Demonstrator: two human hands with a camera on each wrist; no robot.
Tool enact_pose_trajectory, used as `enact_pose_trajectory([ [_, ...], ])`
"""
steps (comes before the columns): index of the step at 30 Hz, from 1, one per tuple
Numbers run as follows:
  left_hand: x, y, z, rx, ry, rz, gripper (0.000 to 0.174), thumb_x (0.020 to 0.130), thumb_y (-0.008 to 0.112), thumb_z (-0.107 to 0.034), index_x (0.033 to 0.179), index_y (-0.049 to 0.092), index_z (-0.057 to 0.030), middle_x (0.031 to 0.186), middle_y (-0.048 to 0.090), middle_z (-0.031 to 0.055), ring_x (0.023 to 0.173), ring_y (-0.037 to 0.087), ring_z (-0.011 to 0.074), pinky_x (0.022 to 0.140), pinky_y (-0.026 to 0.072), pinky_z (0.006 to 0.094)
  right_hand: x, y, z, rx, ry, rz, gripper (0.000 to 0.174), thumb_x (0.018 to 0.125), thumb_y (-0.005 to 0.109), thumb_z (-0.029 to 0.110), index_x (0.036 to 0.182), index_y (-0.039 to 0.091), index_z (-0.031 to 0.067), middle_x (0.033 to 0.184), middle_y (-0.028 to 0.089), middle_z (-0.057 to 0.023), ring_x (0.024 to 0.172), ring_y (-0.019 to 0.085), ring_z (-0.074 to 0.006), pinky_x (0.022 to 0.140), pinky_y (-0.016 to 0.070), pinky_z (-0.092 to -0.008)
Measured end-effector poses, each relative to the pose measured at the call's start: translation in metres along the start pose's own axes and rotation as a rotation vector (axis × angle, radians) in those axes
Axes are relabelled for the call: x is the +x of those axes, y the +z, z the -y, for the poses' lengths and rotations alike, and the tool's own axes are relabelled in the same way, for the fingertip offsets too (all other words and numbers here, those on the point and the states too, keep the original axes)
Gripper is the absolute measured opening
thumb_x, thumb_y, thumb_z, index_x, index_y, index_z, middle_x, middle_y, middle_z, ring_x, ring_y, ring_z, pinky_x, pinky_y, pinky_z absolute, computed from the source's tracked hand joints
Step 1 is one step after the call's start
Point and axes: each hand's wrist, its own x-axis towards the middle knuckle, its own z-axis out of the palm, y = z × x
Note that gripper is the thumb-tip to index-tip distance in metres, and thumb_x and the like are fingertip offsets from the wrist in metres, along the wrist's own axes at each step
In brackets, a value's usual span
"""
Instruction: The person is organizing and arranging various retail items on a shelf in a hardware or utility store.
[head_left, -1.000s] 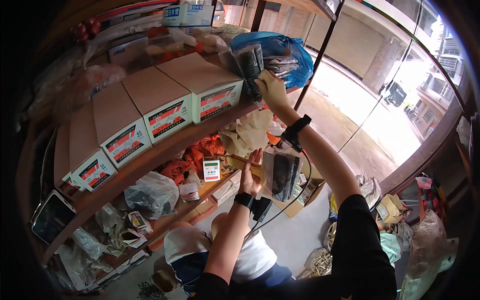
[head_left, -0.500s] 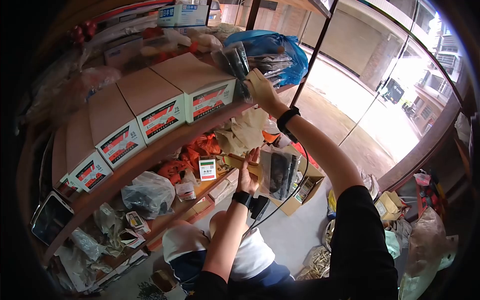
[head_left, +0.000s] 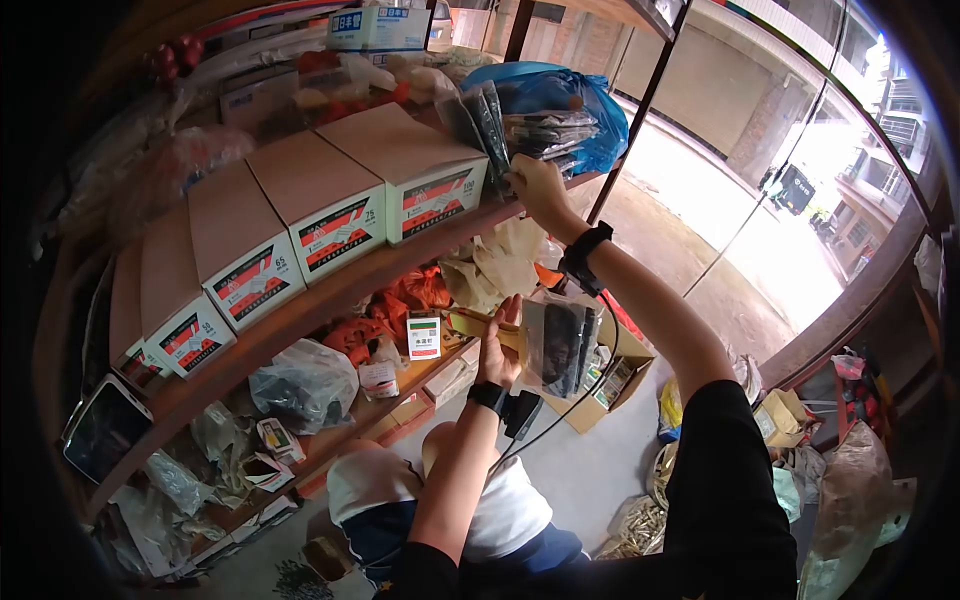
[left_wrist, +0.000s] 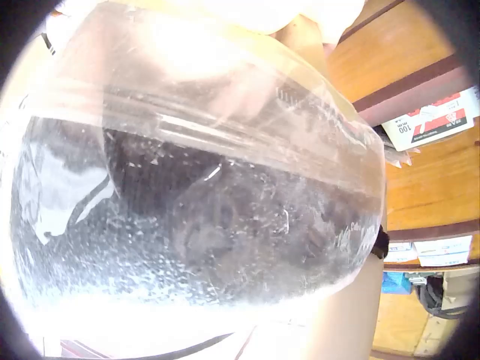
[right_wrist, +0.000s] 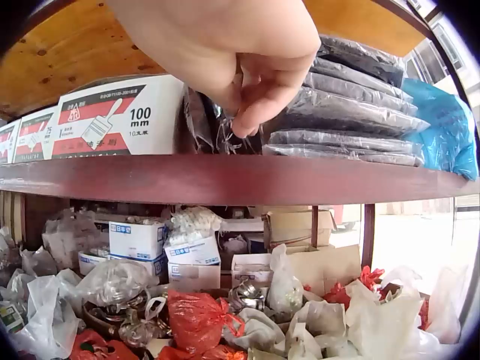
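Note:
My left hand holds several paintbrushes by their tan handles, low in front of the shelves. Their black bristle ends are in clear plastic sleeves, which fill most of the left wrist view. Up on the top shelf, my right hand pinches the edge of a plastic-sleeved black packet that leans beside the 100 mm box. The right wrist view shows thumb and forefinger meeting at that packet, partly hidden by the hand. Flat sleeved packets are stacked just right of the fingers.
A row of paintbrush boxes lines the shelf edge. A blue plastic bag lies behind the stack. Below are red bags, clear bags and a label card. An open carton stands on the floor.
My right hand has come slightly lower at the shelf edge, and the leaning packets have tipped left, baring more of the stack behind. The left hand keeps its hold with little movement.

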Motion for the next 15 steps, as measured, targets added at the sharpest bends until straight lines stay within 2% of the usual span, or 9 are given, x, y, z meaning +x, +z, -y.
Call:
enact_pose_trajectory([
  [3, -0.002, 0.001, -0.001, 0.005, 0.031, -0.026, 0.035, 0.076, 0.053, -0.017, 0.108, 0.045, -0.0034, 0.115, 0.047, 0.0057, 0.110, 0.039, 0.0117, 0.088, 0.0345, 0.0254, -0.002, -0.015, 0.003, -0.044, -0.009, 0.105, 0.014, 0.070, 0.056, 0.013, 0.077, 0.053, 0.0021, 0.062, 0.054, -0.0165, 0.053, 0.054, -0.0305, 0.049, 0.0419, -0.0353],
  [5, -0.002, 0.003, -0.005, 0.017, 0.062, -0.034, 0.034, 0.076, 0.053, -0.017, 0.107, 0.046, -0.0036, 0.115, 0.047, 0.0054, 0.109, 0.039, 0.0118, 0.088, 0.0341, 0.0254, -0.016, -0.038, 0.018, 0.269, 0.358, 0.224, 0.026, 0.075, 0.054, 0.022, 0.095, 0.051, 0.0051, 0.073, 0.057, -0.0114, 0.055, 0.056, -0.0216, 0.050, 0.0434, -0.0325],
  [7, -0.004, 0.006, -0.008, 0.005, 0.088, -0.024, 0.033, 0.078, 0.050, -0.018, 0.107, 0.047, -0.0046, 0.114, 0.048, 0.0051, 0.109, 0.039, 0.0126, 0.088, 0.0341, 0.0261, -0.041, -0.063, 0.009, 0.345, 0.478, 0.484, 0.040, 0.078, 0.052, 0.030, 0.109, 0.044, 0.0062, 0.083, 0.055, -0.0082, 0.061, 0.056, -0.0157, 0.056, 0.0449, -0.0289],
  [9, 0.001, 0.001, -0.013, 0.047, 0.091, -0.107, 0.031, 0.078, 0.047, -0.017, 0.107, 0.047, -0.0053, 0.109, 0.051, 0.0036, 0.106, 0.042, 0.0134, 0.087, 0.0353, 0.0271, -0.092, -0.086, 0.010, 0.451, 0.437, 0.624, 0.049, 0.077, 0.052, 0.035, 0.113, 0.040, 0.0041, 0.084, 0.056, -0.0086, 0.070, 0.056, -0.0158, 0.061, 0.0439, -0.0274],
  [10, 0.007, -0.011, -0.016, -0.011, 0.012, 0.006, 0.021, 0.078, 0.046, -0.018, 0.094, 0.052, -0.0066, 0.104, 0.053, 0.0025, 0.100, 0.047, 0.0155, 0.085, 0.0374, 0.0298, -0.121, -0.089, 0.016, 0.582, 0.423, 0.591, 0.052, 0.076, 0.054, 0.035, 0.115, 0.038, 0.0036, 0.085, 0.056, -0.0084, 0.073, 0.055, -0.0149, 0.064, 0.0434, -0.0268],
  [11, 0.006, -0.010, -0.016, -0.011, 0.000, 0.002, 0.021, 0.078, 0.046, -0.018, 0.094, 0.052, -0.0066, 0.104, 0.053, 0.0025, 0.100, 0.047, 0.0155, 0.085, 0.0374, 0.0298, -0.148, -0.092, 0.021, 0.712, 0.406, 0.553, 0.056, 0.074, 0.057, 0.034, 0.116, 0.036, 0.0031, 0.086, 0.056, -0.0082, 0.076, 0.054, -0.0140, 0.066, 0.0429, -0.0261],
  [13, 0.002, -0.001, -0.013, 0.022, 0.038, -0.067, 0.012, 0.077, 0.050, -0.024, 0.075, 0.052, -0.0125, 0.081, 0.056, -0.0005, 0.079, 0.054, 0.0153, 0.074, 0.0437, 0.0319, -0.185, -0.099, 0.037, 0.541, 0.517, 0.626, 0.064, 0.070, 0.063, 0.032, 0.118, 0.033, 0.0022, 0.086, 0.056, -0.0087, 0.078, 0.053, -0.0128, 0.066, 0.0427, -0.0265],
  [14, -0.004, 0.011, -0.010, -0.016, 0.058, -0.134, 0.013, 0.074, 0.054, -0.024, 0.069, 0.050, -0.0132, 0.074, 0.056, 0.0004, 0.076, 0.054, 0.0165, 0.073, 0.0443, 0.0332, -0.191, -0.103, 0.048, 0.454, 0.614, 0.665, 0.068, 0.065, 0.068, 0.029, 0.116, 0.034, 0.0007, 0.087, 0.055, -0.0097, 0.079, 0.053, -0.0135, 0.069, 0.0429, -0.0278],
  [15, -0.003, 0.008, -0.005, -0.015, 0.046, -0.137, 0.013, 0.074, 0.054, -0.024, 0.069, 0.050, -0.0132, 0.074, 0.056, 0.0004, 0.076, 0.054, 0.0165, 0.073, 0.0443, 0.0332, -0.206, -0.095, 0.049, 0.489, 0.594, 0.564, 0.070, 0.062, 0.070, 0.030, 0.114, 0.034, -0.0009, 0.087, 0.056, -0.0124, 0.078, 0.055, -0.0179, 0.068, 0.0436, -0.0296],
])
